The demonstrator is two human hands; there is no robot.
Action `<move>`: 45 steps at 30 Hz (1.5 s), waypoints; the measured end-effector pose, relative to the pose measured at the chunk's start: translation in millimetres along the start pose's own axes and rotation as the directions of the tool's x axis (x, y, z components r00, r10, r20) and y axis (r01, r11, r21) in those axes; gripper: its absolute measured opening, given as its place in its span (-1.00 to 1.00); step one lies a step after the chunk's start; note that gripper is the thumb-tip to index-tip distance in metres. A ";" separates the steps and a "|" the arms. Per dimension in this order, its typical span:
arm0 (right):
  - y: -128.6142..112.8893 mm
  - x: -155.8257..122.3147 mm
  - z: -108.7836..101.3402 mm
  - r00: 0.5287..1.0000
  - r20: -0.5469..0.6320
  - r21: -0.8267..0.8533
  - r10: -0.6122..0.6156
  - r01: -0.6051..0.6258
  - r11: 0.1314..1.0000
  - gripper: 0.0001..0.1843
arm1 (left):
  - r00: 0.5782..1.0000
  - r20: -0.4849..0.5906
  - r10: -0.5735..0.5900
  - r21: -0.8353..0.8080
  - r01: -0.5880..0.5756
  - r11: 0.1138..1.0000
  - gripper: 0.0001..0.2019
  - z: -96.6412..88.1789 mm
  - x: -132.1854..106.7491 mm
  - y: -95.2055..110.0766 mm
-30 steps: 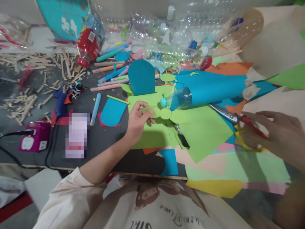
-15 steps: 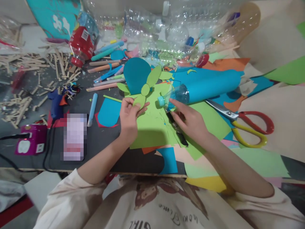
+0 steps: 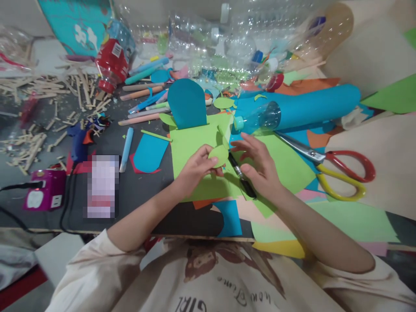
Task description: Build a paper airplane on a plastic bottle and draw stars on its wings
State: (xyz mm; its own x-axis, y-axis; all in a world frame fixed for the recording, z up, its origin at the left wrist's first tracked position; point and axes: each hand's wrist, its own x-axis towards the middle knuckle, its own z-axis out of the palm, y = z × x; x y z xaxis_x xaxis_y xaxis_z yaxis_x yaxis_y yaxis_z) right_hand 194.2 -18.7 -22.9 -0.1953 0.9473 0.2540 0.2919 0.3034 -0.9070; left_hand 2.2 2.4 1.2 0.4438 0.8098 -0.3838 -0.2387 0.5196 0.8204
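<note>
My left hand [image 3: 195, 169] pinches a light green paper cutout [image 3: 218, 155] above a green sheet [image 3: 191, 143]. My right hand [image 3: 260, 167] hovers just to its right with fingers spread, holding nothing; its fingertips are close to the cutout. A black pen [image 3: 242, 177] lies under the right hand. A plastic bottle wrapped in blue paper [image 3: 302, 110] lies on its side behind the hands. Scissors with red and yellow handles [image 3: 338, 171] rest to the right.
Coloured paper sheets cover the table's right half. A blue rounded card [image 3: 187, 104] stands behind the green sheet. Pens, wooden sticks [image 3: 35, 130], a red-labelled bottle [image 3: 112, 65], a blue glue gun [image 3: 78, 141], a pink device [image 3: 43, 195] and clear bottles crowd the back and left.
The left hand lowered the green cutout toward me. The right hand left the bottle's neck and came beside the cutout. The blue-wrapped bottle now lies further right.
</note>
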 end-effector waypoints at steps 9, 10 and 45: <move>-0.4 -0.9 3.9 0.994 -0.074 0.250 0.081 -0.060 0.966 -0.60 | 0.995 -0.081 0.064 0.046 -0.061 0.997 -0.52 7.9 -5.6 -5.5; 0.6 -1.7 4.0 0.997 -0.029 0.258 0.071 -0.061 0.964 -0.56 | 0.996 -0.073 0.058 0.030 -0.056 0.998 -0.52 7.5 -5.0 -6.5; 11.9 7.2 -2.0 0.930 0.208 0.364 0.303 -0.361 0.858 -0.34 | 0.973 -0.146 0.181 0.806 0.011 0.592 -0.69 -29.3 -28.4 48.0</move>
State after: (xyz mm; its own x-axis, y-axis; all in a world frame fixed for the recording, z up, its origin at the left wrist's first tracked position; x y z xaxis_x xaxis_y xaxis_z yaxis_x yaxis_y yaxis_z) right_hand 198.2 -8.0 -31.2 -0.2876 0.9516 -0.1086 -0.0197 -0.1193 -0.9927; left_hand -47.2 12.3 39.1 0.2623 0.9214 -0.2868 0.5597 0.0968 0.8230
